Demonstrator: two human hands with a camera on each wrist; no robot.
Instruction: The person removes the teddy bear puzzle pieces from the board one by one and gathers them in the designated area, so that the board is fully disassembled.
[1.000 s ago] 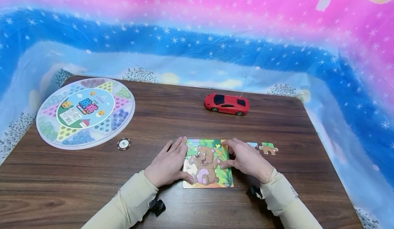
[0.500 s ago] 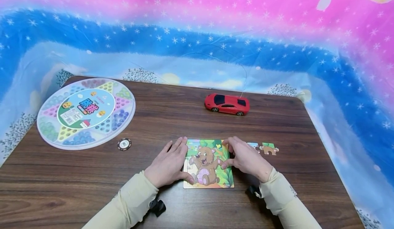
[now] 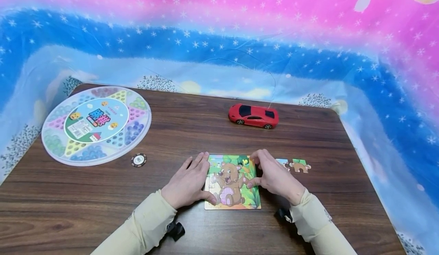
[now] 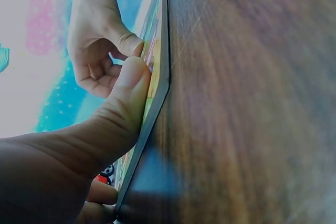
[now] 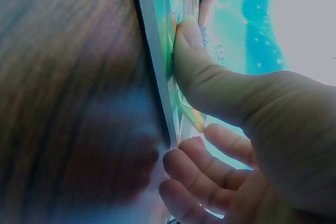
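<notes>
A square bear jigsaw puzzle [image 3: 229,182] lies on the table between both hands. My left hand [image 3: 186,180] lies along its left edge, fingers extended, its thumb [image 4: 134,77] pressing the near left part. At the far right corner, my right hand [image 3: 276,175] has its fingers curled. A corner puzzle piece [image 5: 192,116] tilts up from the board there, with the right index fingertip at its raised end. The right thumb [image 5: 190,35] rests on the puzzle's face farther along. Two loose puzzle pieces lie past the right hand, one with brown paws [image 3: 300,166], the other [image 3: 283,162] partly hidden.
A round Chinese checkers board [image 3: 96,125] with marbles under its cover lies at the left. Near it is a black-and-white poker chip [image 3: 138,159]. A red toy car [image 3: 253,116] stands at the back of the wooden table [image 3: 185,121], before a patterned cloth [image 3: 219,68].
My right index finger has risen slightly at the puzzle's far right corner. The left hand and the loose pieces stay in place.
</notes>
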